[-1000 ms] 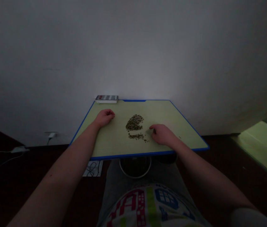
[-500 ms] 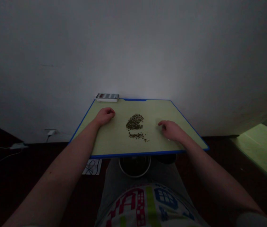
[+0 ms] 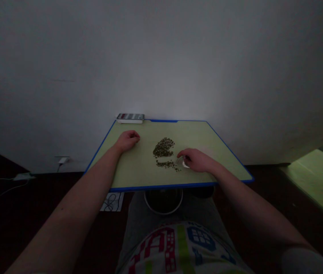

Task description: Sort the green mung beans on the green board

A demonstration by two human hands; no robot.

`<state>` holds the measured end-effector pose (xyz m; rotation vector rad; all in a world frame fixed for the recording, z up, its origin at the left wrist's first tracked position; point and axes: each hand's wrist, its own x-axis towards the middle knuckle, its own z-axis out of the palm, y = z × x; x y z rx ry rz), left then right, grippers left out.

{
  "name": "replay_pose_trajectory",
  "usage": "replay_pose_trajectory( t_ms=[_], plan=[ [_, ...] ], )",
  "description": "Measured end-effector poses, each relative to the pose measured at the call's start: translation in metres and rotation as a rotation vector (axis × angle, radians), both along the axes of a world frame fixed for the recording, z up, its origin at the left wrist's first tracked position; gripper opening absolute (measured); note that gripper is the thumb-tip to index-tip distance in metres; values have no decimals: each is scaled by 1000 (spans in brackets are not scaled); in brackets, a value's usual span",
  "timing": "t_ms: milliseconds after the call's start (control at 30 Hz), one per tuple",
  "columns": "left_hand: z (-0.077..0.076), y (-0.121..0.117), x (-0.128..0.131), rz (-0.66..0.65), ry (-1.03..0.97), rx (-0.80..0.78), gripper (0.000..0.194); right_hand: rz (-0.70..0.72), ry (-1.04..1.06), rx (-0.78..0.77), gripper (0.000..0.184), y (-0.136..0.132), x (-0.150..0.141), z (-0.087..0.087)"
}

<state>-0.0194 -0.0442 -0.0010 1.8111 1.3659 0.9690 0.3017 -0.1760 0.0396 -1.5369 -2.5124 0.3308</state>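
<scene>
A pale green board with a blue rim [image 3: 138, 173] lies across my lap. On it sits a heap of small dark grains [image 3: 163, 147], with a thin row of grains [image 3: 167, 164] split off just below. My left hand [image 3: 127, 140] rests on the board left of the heap with its fingers curled under, and nothing shows in it. My right hand [image 3: 193, 159] lies on the board at the right end of the thin row, fingers bent around a small pale thing I cannot make out.
A phone-like flat device [image 3: 130, 117] lies at the board's far left corner against the wall. A round metal bowl [image 3: 163, 201] sits under the board's near edge. Cables and a plug [image 3: 21, 177] lie on the dark floor at left. Another green surface [image 3: 315, 179] is at right.
My right hand swung out to the right away from the grains, then came back left to the end of the thin row. My left hand stayed put.
</scene>
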Motion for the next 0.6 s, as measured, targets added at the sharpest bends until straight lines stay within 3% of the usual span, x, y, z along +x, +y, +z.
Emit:
replay_pose_trajectory(
  t_ms=[600],
  plan=[
    [-3,2,-2,-10,7,3,19,39,2,-13,40,3,-12,0]
  ],
)
